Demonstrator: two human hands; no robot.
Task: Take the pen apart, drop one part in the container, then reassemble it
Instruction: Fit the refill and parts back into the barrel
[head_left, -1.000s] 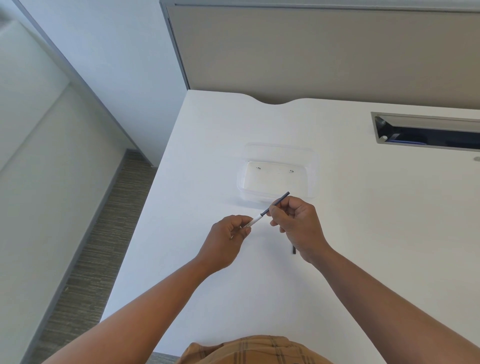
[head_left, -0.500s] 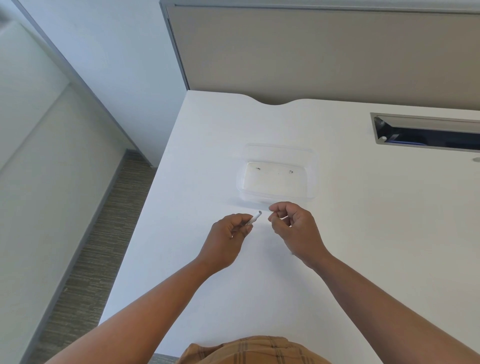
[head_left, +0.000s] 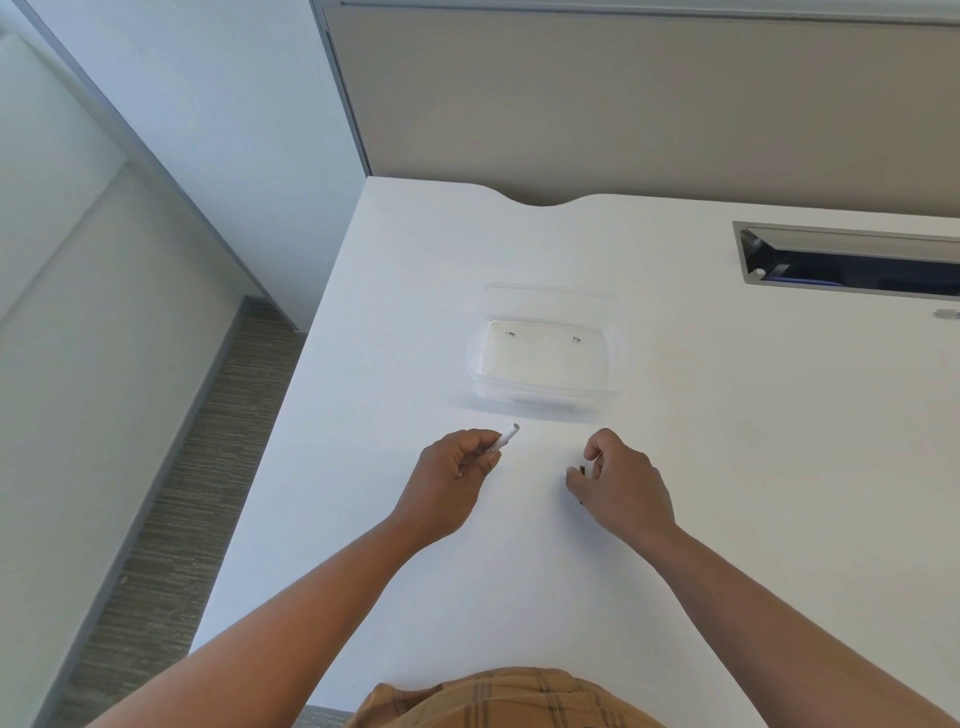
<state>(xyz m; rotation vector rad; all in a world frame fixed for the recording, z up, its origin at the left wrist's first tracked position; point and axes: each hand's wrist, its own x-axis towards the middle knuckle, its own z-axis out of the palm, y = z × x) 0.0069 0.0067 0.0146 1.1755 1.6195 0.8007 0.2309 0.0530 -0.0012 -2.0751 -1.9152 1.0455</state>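
Note:
My left hand (head_left: 452, 478) grips the white pen barrel (head_left: 506, 435), whose open end pokes out toward the container. My right hand (head_left: 621, 486) rests low on the white desk, apart from the left. Its thumb and fingers curl around a short dark pen part (head_left: 582, 471); only the part's ends show, and the rest is hidden under the fingers. The clear plastic container (head_left: 550, 399) stands just beyond both hands, and two tiny dark specks show on its bottom.
The white desk (head_left: 727, 467) ends at its left edge, with carpeted floor (head_left: 171, 519) below. A metal cable slot (head_left: 852, 260) is set into the desk at the far right. A beige partition (head_left: 623, 104) stands behind the desk.
The dark rod that stuck out of the barrel a second ago no longer shows. My right hand left the barrel and moved right and down onto the dark part on the desk.

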